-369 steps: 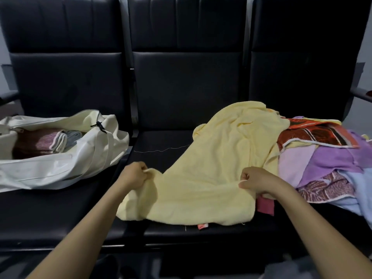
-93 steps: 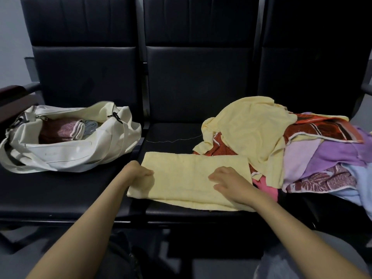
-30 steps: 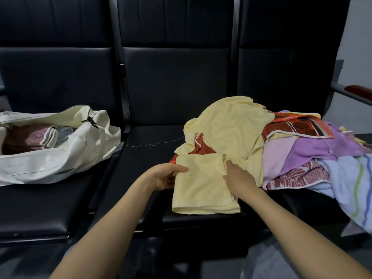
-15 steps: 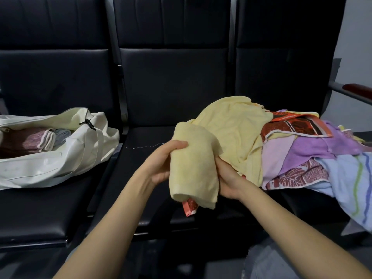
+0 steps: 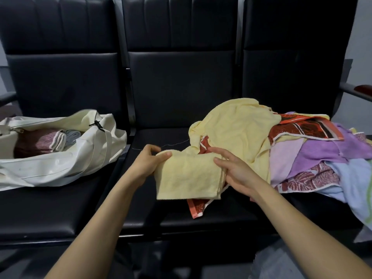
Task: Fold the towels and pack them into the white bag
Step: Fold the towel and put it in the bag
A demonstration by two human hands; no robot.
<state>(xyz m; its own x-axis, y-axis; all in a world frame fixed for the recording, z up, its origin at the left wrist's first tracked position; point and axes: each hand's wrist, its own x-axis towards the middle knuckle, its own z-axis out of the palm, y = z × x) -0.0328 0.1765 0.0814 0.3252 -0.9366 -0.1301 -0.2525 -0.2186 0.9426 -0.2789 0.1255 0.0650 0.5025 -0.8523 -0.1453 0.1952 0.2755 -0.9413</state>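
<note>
A folded pale yellow towel (image 5: 187, 176) is held just above the middle seat. My left hand (image 5: 149, 160) pinches its upper left corner between thumb and fingers. My right hand (image 5: 233, 168) holds its right edge, fingers spread over the top and thumb under. The white bag (image 5: 60, 166) lies open on the left seat with a folded pink towel (image 5: 40, 140) and a grey one (image 5: 72, 134) inside. A heap of unfolded towels (image 5: 302, 154) covers the right seat, topped by another yellow towel (image 5: 237, 127).
A red patterned towel corner (image 5: 197, 208) hangs over the middle seat's front edge beneath the folded towel. Black padded seat backs (image 5: 181, 77) rise behind. A thin thread (image 5: 173, 144) lies on the middle seat. An armrest (image 5: 360, 91) juts out at far right.
Half a second ago the folded yellow towel was raised upright between both hands; it has come down and lies flatter and wider. The view has shifted slightly left.
</note>
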